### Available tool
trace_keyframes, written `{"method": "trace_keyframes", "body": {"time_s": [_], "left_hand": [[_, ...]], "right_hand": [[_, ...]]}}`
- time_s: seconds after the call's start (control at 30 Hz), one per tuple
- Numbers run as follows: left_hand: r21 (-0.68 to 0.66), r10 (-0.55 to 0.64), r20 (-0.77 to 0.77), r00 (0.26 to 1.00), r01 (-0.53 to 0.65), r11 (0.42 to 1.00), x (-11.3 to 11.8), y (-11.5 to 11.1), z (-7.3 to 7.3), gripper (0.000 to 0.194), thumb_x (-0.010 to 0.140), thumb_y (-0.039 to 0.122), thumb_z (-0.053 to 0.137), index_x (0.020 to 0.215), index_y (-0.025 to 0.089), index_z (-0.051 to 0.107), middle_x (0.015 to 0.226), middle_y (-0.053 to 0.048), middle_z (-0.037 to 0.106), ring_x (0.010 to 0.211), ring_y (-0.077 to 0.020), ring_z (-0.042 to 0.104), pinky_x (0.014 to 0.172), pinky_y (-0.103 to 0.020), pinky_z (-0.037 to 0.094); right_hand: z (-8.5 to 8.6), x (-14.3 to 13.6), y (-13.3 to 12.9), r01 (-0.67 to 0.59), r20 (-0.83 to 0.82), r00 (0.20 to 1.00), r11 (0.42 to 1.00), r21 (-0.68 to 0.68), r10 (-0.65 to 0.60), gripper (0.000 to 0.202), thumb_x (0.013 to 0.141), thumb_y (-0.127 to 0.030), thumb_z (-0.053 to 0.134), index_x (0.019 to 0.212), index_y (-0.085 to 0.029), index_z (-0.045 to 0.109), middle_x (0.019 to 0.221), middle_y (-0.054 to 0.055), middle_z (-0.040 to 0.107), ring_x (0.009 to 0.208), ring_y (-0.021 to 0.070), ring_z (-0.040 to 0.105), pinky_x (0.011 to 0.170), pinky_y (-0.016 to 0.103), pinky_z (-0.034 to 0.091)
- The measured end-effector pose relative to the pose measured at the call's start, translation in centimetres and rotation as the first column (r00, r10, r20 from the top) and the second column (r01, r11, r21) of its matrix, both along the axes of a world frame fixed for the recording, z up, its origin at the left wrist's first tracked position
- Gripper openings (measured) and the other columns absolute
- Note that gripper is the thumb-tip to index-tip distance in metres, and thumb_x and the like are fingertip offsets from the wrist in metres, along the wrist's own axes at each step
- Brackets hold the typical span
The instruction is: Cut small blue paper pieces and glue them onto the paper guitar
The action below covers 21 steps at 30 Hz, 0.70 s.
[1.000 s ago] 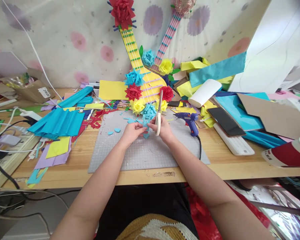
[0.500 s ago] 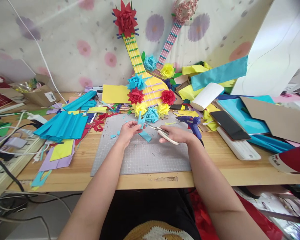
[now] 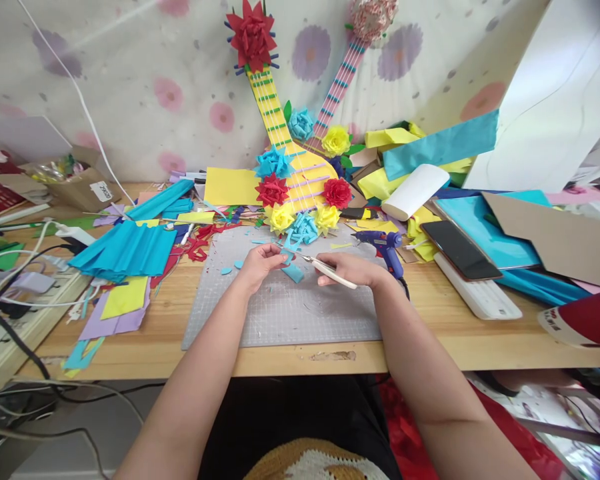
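My left hand (image 3: 258,268) pinches a small piece of light blue paper (image 3: 289,255) above the grey cutting mat (image 3: 275,327). My right hand (image 3: 346,269) is closed round the white handles of a pair of scissors (image 3: 332,273). The scissors point left, and their blades lie across the blue paper by my left fingertips. Under them a flat blue strip (image 3: 293,273) rests on the mat. Small blue cut-offs (image 3: 226,271) lie left of my left hand. Just behind stands a yellow paper guitar (image 3: 305,175) decorated with red, blue and yellow paper flowers.
Right of the mat are a purple glue gun (image 3: 383,247), a dark phone (image 3: 461,251) on a white device, and a red and white cup (image 3: 583,319). Pleated blue paper (image 3: 125,252), paper scraps and cables crowd the left. A second, pink guitar neck (image 3: 337,90) leans behind.
The scissor blades have moved left and up across the blue paper near my left fingertips. The paper piece has turned slightly. Both hands stay almost in place.
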<state>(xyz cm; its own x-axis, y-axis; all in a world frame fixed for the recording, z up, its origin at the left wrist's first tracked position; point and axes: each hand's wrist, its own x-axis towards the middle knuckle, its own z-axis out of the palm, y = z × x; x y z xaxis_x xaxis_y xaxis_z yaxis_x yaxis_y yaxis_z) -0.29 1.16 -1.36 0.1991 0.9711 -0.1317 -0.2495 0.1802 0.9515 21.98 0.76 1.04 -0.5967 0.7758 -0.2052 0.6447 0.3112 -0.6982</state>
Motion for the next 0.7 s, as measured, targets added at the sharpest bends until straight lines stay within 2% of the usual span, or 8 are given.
{"method": "trace_keyframes", "body": {"time_s": [0.37,0.7], "left_hand": [[-0.028,-0.008,0.037,0.999,0.009,1.000,-0.2,0.0,-0.1,0.033,0.047,0.023,0.081,0.064,0.015,0.053,0.066,0.001,0.067,0.071,-0.0171,0.068,0.072,-0.031,0.050],[-0.035,-0.015,0.031,0.999,0.016,0.999,-0.3,-0.1,-0.2,0.032,0.050,0.023,0.079,0.065,0.015,0.053,0.068,0.000,0.068,0.073,-0.0185,0.069,0.075,-0.034,0.051]], "right_hand": [[-0.4,0.2,0.2,0.014,-0.094,0.995,1.000,-0.015,-0.016,0.043,0.065,-0.061,0.066,0.075,-0.020,0.056,0.070,-0.001,0.055,0.064,0.0136,0.045,0.056,0.026,0.033],[-1.1,0.5,0.7,0.045,-0.076,0.996,0.996,-0.074,-0.050,0.044,0.070,-0.064,0.059,0.077,-0.020,0.056,0.064,-0.004,0.043,0.060,0.0107,0.038,0.055,0.025,0.027]]}}
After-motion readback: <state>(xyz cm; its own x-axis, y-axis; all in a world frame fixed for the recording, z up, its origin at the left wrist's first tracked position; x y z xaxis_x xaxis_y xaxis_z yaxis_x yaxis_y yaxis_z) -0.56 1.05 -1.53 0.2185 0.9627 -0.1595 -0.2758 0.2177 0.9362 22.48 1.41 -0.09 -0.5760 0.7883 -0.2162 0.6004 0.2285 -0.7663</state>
